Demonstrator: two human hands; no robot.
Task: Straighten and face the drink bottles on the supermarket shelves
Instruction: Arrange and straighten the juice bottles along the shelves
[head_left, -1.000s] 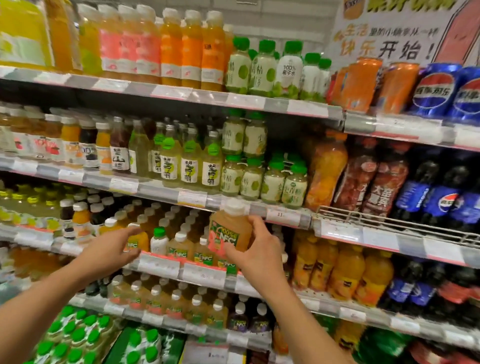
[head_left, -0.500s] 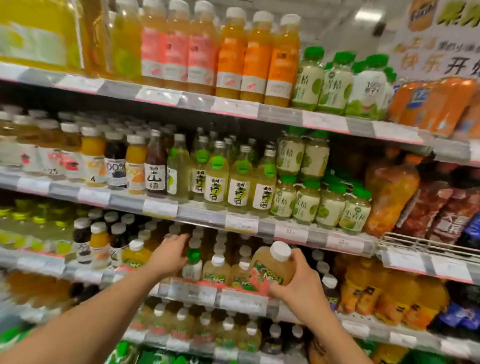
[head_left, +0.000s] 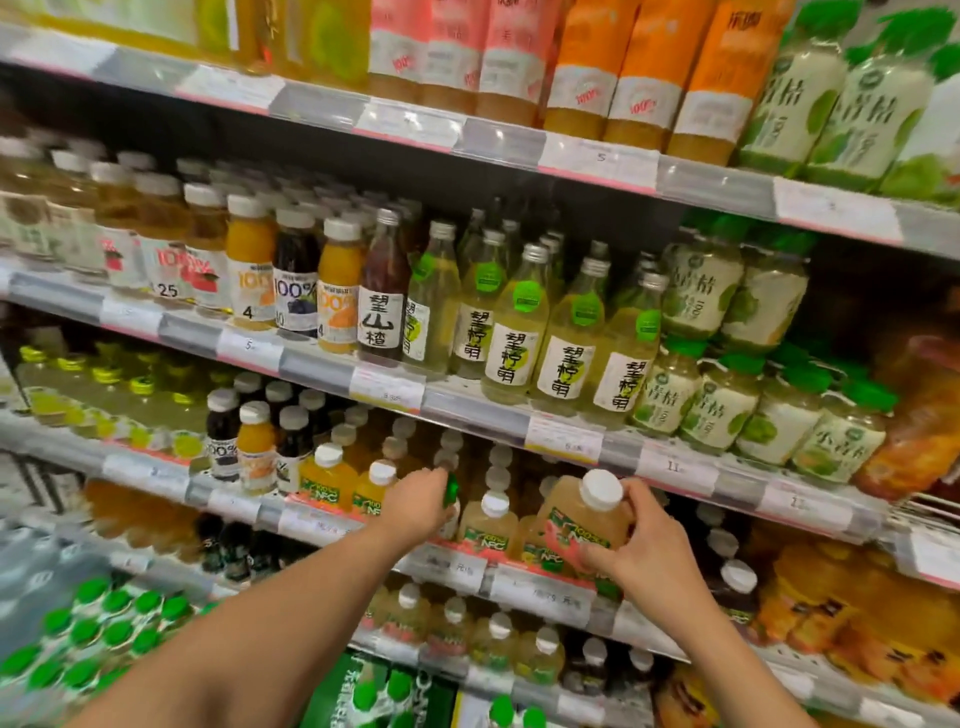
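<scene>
Head view: 1 white-capped juice bottle (head_left: 584, 525) is gripped by the right hand (head_left: 647, 558). 1 green-capped bottle (head_left: 450, 491) is held by the left hand (head_left: 418, 506) on the shelf (head_left: 332, 525).

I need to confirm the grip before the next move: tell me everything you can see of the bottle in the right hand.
The NFC juice bottle is squat, clear plastic as it looks, filled with pale peach-orange juice, with a white screw cap and a pink-and-green label. It is tilted, cap leaning right, at the front edge of the third shelf. The right hand grips it, fingers by the cap and thumb low on the label.
</scene>
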